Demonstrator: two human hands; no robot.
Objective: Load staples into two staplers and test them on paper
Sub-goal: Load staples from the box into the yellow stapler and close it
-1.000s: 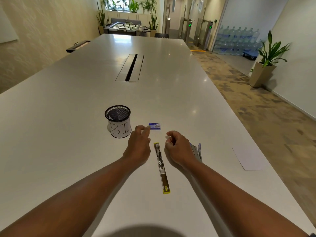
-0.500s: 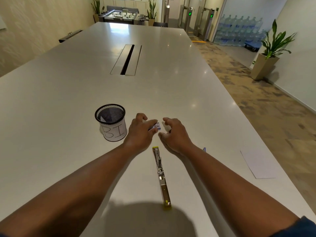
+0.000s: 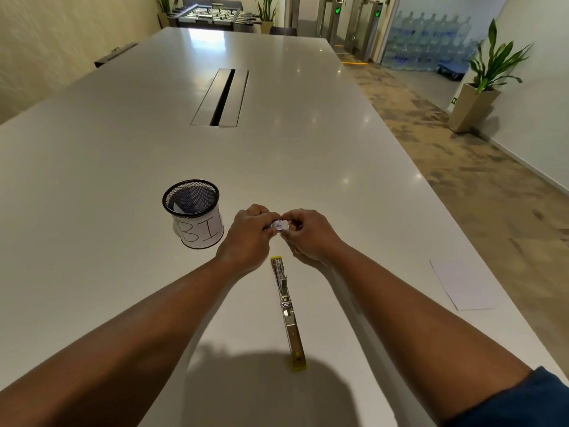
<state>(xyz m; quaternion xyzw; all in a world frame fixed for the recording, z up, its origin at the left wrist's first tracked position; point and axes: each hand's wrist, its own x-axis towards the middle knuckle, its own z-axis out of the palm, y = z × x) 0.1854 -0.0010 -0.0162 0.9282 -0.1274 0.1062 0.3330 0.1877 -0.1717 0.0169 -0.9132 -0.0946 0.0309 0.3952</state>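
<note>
A small blue and white staple box (image 3: pixel 279 225) is held just above the white table between both hands. My left hand (image 3: pixel 248 235) pinches its left end and my right hand (image 3: pixel 308 234) pinches its right end. Below the hands a yellow stapler (image 3: pixel 287 306) lies flat on the table, swung fully open in one long line. A white sheet of paper (image 3: pixel 462 285) lies near the table's right edge. The second stapler is hidden behind my right forearm.
A black mesh cup (image 3: pixel 194 212) with a paper label reading "BI" stands left of my left hand. A cable slot (image 3: pixel 220 97) sits further up the table (image 3: pixel 92 180). The table's right edge drops to a carpeted floor.
Both hands reached to the staple box and lifted it off the table between them. The camera tilted down, and the second stapler went out of sight behind my right arm.
</note>
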